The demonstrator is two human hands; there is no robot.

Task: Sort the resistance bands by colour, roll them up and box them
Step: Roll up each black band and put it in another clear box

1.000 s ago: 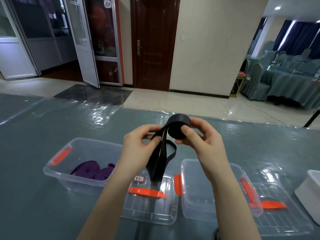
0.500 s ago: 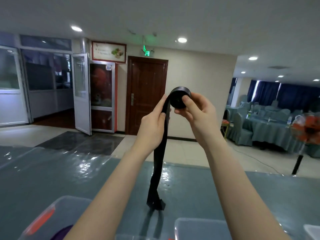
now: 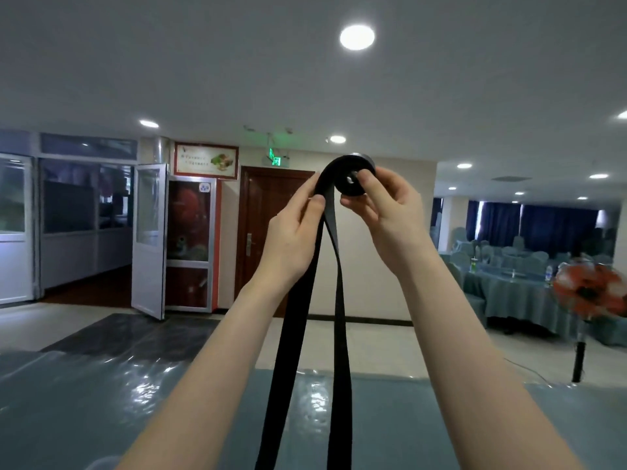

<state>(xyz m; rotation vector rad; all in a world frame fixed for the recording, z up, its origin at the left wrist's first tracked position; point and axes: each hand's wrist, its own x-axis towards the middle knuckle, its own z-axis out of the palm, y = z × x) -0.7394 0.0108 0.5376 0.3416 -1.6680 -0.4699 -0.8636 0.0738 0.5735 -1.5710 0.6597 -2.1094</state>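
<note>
High at 12 o'clock, against the far wall, both hands hold a black band (image 3: 334, 300) up at about head level. The right hand (image 3: 383, 205) pinches the rolled part, a tight coil (image 3: 351, 176), with fingertips on its flat face and thumb beneath. The left hand (image 3: 291, 228) pinches the strap just beside the coil, thumb pressed on the front of it. From there two black strands hang straight down between the forearms, spreading slightly, and run out of the bottom edge at 6 o'clock.

Little writing can be read. A green exit sign (image 3: 275, 161) glows above the brown door (image 3: 268, 232) just behind the hands; its characters are too small to make out. At 10 o'clock a framed poster (image 3: 206, 161) with a food picture carries a line of text, also unreadable. Below it stands a red-framed panel (image 3: 191, 245), with a white-framed glass door (image 3: 149, 239) swung open beside it.

At 3 o'clock are tables (image 3: 515, 286) and chairs draped in teal cloth, blue curtains (image 3: 529, 222) behind, and an orange fan (image 3: 590, 293) on a black pole. Round ceiling lights (image 3: 357, 37) shine overhead. A teal table (image 3: 101, 401) under glossy clear film fills the lower view; the arms and hanging strands cover its middle.
</note>
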